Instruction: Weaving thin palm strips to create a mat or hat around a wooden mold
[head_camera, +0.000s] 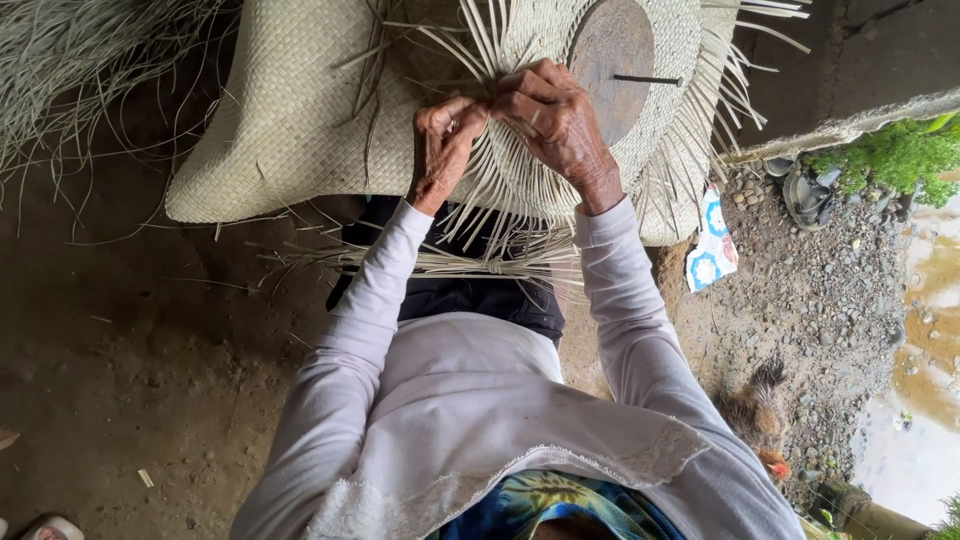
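Observation:
A pale woven straw piece lies over my lap, its loose strands fanning out toward me. On top of it sits a round wooden block. My left hand and my right hand meet at the weave's edge beside the block. Each pinches thin straw strands between its fingertips. The hands touch each other at the fingers. Long white sleeves cover both arms.
A heap of loose straw lies at the upper left on the dirt floor. To the right are a blue-and-white cloth, worn sandals, a concrete ledge, gravel, a puddle and a chicken.

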